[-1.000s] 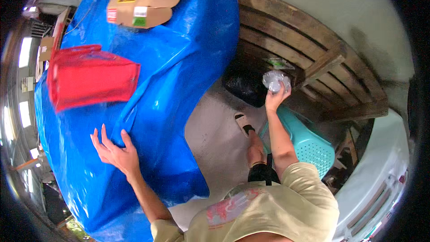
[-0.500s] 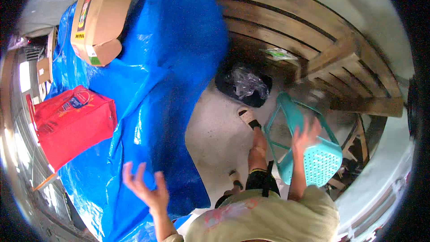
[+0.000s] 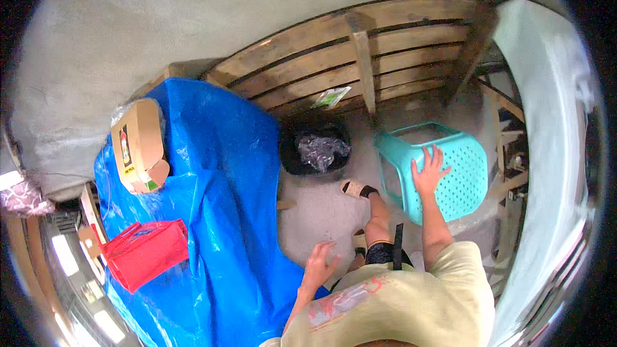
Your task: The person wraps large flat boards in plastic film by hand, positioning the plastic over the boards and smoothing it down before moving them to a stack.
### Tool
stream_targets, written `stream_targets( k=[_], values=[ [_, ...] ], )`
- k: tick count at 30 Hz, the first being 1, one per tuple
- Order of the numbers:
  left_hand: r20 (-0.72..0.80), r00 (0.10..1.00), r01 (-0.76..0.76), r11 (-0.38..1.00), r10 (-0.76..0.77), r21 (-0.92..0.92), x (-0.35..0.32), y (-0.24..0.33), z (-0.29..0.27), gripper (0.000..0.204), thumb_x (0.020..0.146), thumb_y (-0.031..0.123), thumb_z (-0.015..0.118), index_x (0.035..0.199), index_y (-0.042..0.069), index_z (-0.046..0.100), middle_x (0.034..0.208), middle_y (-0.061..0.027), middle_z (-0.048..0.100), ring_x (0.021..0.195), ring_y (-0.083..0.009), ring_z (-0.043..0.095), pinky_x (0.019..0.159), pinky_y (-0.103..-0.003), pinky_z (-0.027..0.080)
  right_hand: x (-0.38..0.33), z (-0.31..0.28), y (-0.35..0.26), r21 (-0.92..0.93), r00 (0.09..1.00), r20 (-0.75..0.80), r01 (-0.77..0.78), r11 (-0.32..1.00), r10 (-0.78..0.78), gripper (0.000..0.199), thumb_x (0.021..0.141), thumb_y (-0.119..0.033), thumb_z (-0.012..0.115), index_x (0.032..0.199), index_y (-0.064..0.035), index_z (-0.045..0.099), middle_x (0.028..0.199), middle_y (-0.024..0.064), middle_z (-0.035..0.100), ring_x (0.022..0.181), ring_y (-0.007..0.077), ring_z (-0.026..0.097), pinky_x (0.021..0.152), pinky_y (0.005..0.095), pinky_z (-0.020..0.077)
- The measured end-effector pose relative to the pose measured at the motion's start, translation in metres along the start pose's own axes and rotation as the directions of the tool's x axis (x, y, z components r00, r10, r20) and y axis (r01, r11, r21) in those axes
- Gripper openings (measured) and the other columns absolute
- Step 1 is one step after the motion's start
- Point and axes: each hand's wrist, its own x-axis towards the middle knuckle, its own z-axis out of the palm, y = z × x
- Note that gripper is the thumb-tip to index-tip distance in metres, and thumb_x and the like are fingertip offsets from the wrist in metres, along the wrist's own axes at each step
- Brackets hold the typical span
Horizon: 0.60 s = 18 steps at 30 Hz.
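Observation:
My right hand (image 3: 429, 170) lies flat with fingers spread on the seat of a turquoise plastic stool (image 3: 450, 167) that leans tilted on the floor at the right. My left hand (image 3: 319, 265) hangs free with fingers apart, holding nothing, just off the edge of a blue tarpaulin (image 3: 222, 199) that covers a large surface on the left. Between them a black bin (image 3: 315, 148) lined with a dark bag holds crumpled clear plastic. My sandalled foot (image 3: 355, 188) stands on the concrete floor beside the bin.
A cardboard box (image 3: 139, 146) and a red bag (image 3: 146, 253) rest on the tarpaulin. A wooden pallet (image 3: 360, 64) leans against the grey wall behind the bin. A white panel (image 3: 546, 122) curves along the right side, with wooden slats beside it.
A second ago my right hand held a crumpled clear plastic piece above the bin; that plastic now lies in the bin and the hand rests on the stool. My left hand has lifted off the tarpaulin.

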Motion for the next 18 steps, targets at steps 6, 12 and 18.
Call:
stream_targets(
  k=[6,12,18],
  values=[
    [0.241,0.951,0.099,0.927,-0.195,0.363,-0.068,-0.066,0.018,0.046,0.076,0.032,0.057,0.116,0.012,0.047,0.112,-0.0151,0.048,0.106,-0.0318,0.045,0.088,-0.041,0.038,-0.050,-0.021,0.024,0.492,0.990,0.015,-0.131,0.861,0.142,0.047,0.073,-0.031,0.057,0.115,-0.0137,0.045,0.124,0.0099,0.039,0.113,0.0280,0.039,0.090,0.0478,0.0301],
    [0.390,0.921,-0.164,0.923,0.016,0.348,-0.077,-0.118,0.030,0.048,0.075,0.034,0.059,0.116,0.012,0.047,0.113,-0.0175,0.047,0.105,-0.0333,0.047,0.088,-0.040,0.039,-0.266,-0.040,0.076,0.616,0.889,0.384,-0.447,0.648,0.249,0.032,0.069,-0.022,0.059,0.096,-0.0044,0.058,0.093,0.0152,0.060,0.086,0.0284,0.057,0.075,0.0361,0.0441],
    [0.440,0.872,-0.366,0.880,0.212,0.302,-0.064,-0.143,0.047,0.048,0.073,0.030,0.060,0.113,0.006,0.050,0.103,-0.0196,0.054,0.096,-0.0321,0.052,0.082,-0.039,0.043,-0.520,-0.035,0.167,-0.047,0.371,0.782,-0.766,0.641,0.501,0.034,0.062,-0.026,0.061,0.091,-0.0081,0.062,0.087,0.0131,0.062,0.081,0.0310,0.058,0.072,0.0399,0.0454]
  ],
)
